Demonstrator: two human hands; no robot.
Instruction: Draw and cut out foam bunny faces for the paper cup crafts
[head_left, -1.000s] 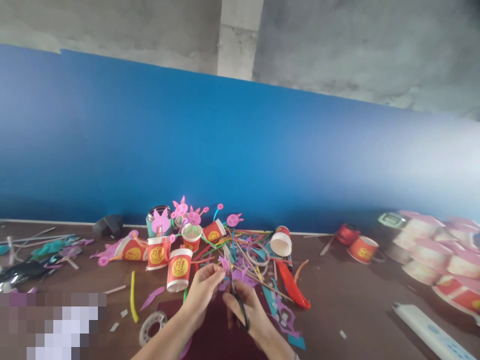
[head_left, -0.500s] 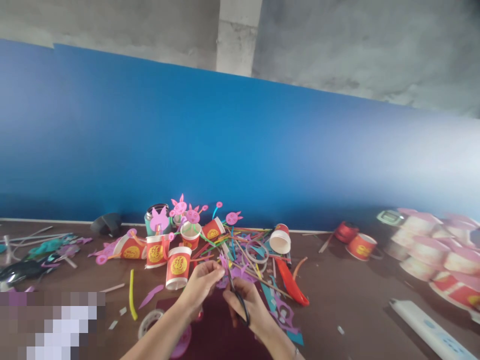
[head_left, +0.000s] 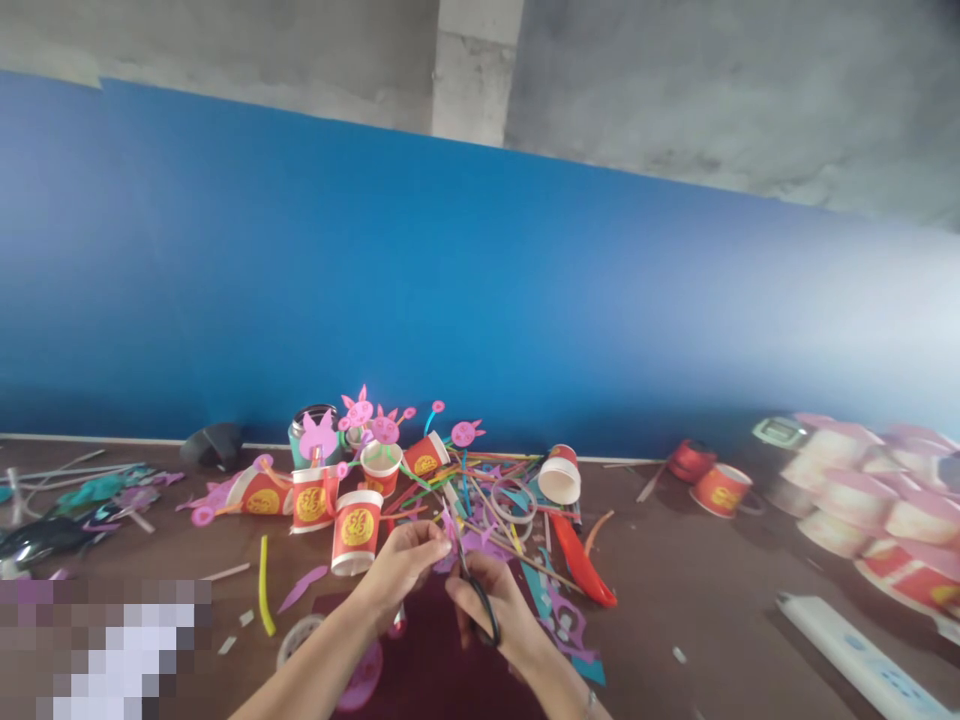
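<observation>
My left hand (head_left: 414, 560) pinches a small piece of purple paper (head_left: 448, 524) between thumb and fingertips. In my right hand (head_left: 491, 598) is a pair of scissors (head_left: 484, 597) with black handles, the blades pointing up and away from me beside the paper. Whether the blades touch the paper I cannot tell. Beyond the hands lies a heap of thin coloured sticks and purple paper scraps (head_left: 480, 541). Left of my left hand stands a red and white paper cup (head_left: 355, 530) with a yellow print. Under my left forearm shows a pink paper disc (head_left: 361, 676).
More paper cups with pink pig-face cutouts (head_left: 386, 430) stand at the back. A roll of tape (head_left: 297, 640) lies by my left forearm. On the right are a red plastic piece (head_left: 585, 563), a white power strip (head_left: 862, 650) and stacked pink-topped cups (head_left: 847, 500). A blue partition (head_left: 450, 280) rises behind.
Both hands stay in nearly the same place with the paper and scissors. The scissors blades look slightly shifted against the paper. The view has tilted a little.
</observation>
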